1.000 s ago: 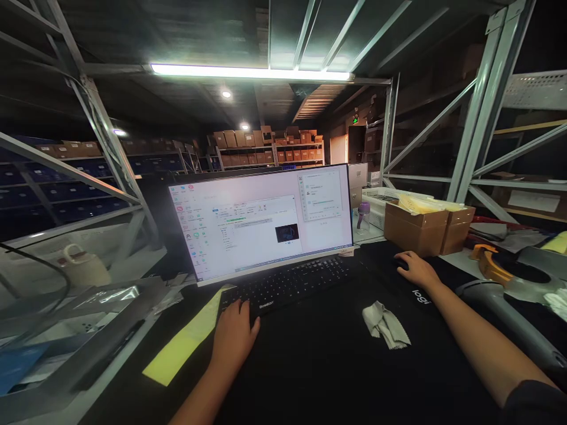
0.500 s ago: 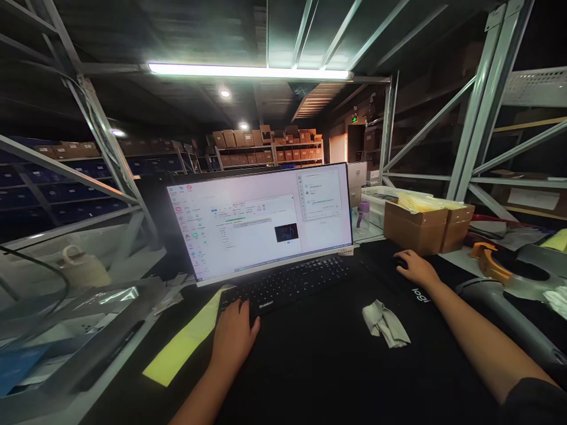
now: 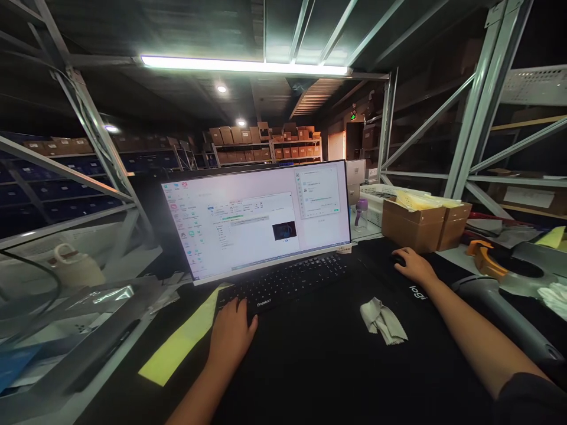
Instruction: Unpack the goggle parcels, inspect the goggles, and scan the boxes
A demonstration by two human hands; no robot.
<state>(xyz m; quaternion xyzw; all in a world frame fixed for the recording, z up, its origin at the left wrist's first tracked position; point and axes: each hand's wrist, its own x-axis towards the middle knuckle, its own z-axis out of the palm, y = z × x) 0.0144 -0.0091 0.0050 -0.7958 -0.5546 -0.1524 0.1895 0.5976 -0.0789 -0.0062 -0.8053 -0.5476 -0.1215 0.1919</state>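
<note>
My left hand [image 3: 231,332] rests at the left end of a black keyboard [image 3: 283,282], fingers stretched over its keys and thumb spread out to the side. Over a dark computer mouse [image 3: 400,260] lies my right hand [image 3: 415,265], its fingers curved around it on a black desk mat [image 3: 305,360] with a "logi" mark. Behind the keyboard stands a lit monitor [image 3: 252,218] showing several open windows and desktop icons. A yellow paper strip [image 3: 177,348] runs beside my left hand. Between my forearms, nearer the right, is a crumpled grey cloth [image 3: 381,321].
Right of the mouse lie a grey handheld scanner [image 3: 505,313] and an orange-handled tape dispenser [image 3: 487,260]. Cardboard boxes [image 3: 411,227], a white basket [image 3: 374,203] and a purple-lidded bottle [image 3: 361,213] stand behind. A grey tray [image 3: 100,345] sits left. Metal racks surround the desk.
The view has shifted slightly, so most things sit a little further left. Both hands keep their places on the keyboard and mouse. A small green button now shows in the chat window.
</note>
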